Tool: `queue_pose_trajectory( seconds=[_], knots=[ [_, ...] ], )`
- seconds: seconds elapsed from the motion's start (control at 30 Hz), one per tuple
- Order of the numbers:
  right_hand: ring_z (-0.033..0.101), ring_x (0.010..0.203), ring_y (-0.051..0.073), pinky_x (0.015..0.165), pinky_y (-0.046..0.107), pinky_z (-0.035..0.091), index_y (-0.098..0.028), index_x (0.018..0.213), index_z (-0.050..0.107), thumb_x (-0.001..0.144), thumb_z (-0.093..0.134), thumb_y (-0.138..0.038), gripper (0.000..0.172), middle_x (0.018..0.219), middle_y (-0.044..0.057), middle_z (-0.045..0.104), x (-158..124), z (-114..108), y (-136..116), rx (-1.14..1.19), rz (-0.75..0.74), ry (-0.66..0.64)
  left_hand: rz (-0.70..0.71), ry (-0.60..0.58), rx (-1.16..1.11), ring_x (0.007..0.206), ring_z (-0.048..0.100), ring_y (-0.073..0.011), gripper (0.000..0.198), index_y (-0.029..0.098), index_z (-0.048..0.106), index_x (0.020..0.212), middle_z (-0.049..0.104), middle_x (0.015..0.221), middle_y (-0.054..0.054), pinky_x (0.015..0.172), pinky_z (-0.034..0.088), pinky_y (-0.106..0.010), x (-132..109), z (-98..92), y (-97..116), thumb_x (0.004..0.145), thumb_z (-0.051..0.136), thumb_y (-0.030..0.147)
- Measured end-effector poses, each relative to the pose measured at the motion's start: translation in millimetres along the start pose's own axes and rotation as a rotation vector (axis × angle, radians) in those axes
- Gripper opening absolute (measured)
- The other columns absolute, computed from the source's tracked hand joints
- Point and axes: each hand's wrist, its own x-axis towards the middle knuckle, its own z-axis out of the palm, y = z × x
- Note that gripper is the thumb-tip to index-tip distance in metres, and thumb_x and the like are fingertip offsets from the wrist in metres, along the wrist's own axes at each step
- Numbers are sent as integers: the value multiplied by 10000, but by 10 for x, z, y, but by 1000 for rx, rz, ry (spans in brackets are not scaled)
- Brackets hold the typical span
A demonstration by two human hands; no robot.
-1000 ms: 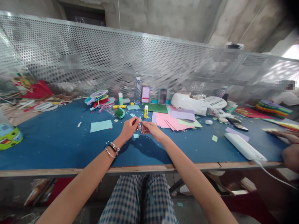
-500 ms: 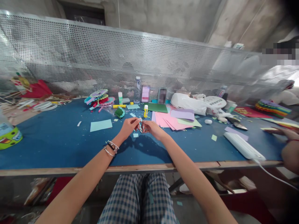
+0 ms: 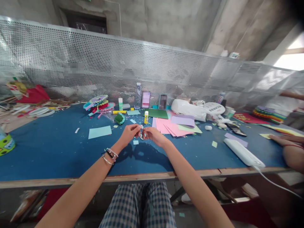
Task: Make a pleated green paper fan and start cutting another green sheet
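Note:
My left hand (image 3: 131, 132) and my right hand (image 3: 153, 134) meet over the middle of the blue table, fingertips almost touching. Both are closed in a pinch around something small and pale, too small to make out. A small light-blue paper piece (image 3: 136, 142) lies on the table just below them. Behind the fingers a yellow glue stick (image 3: 146, 117) with a white cap stands upright. To the left lies a larger light-blue paper sheet (image 3: 99, 132). Pink paper sheets (image 3: 163, 126) are fanned out to the right, beside a purple sheet (image 3: 182, 120).
A dark green folded paper piece (image 3: 119, 118) and a colourful paper stack (image 3: 98, 106) sit at the back left. Farther back stand a water bottle (image 3: 138, 96) and two phones. On the right are a white power strip (image 3: 243, 152) and another person's hand (image 3: 280, 139) on yellow paper.
The view has tilted up slightly and shifted a little to the right. My hands stay pinched together over the same spot, with only small finger movement.

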Motion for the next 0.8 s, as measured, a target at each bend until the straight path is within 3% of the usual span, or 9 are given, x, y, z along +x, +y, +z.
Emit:
queue_pose_trajectory(
  seconds=[0.27, 0.47, 0.8],
  knots=[
    [520, 588, 125, 606, 274, 396, -176, 573, 520, 778, 554, -371, 286, 622, 9, 549, -10, -19, -18, 29, -29, 17, 2, -19, -15, 461, 450, -86, 319, 150, 628, 752, 538, 522, 28, 452, 377, -209, 6, 6, -12, 777, 568, 463],
    [516, 603, 118, 613, 259, 399, -175, 567, 533, 770, 554, -370, 282, 625, 4, 558, -17, -29, -23, 7, -27, 13, 11, -40, -7, 457, 445, -81, 373, 161, 555, 615, 537, 517, 24, 471, 368, -215, -12, -9, 10, 810, 538, 479],
    [532, 626, 125, 622, 261, 382, -168, 545, 536, 786, 540, -357, 306, 613, 10, 559, -28, -34, -29, -18, -19, -22, -13, -34, -7, 453, 436, -82, 424, 168, 509, 562, 522, 508, 20, 459, 362, -216, -12, 7, 28, 786, 554, 525]
  ],
)
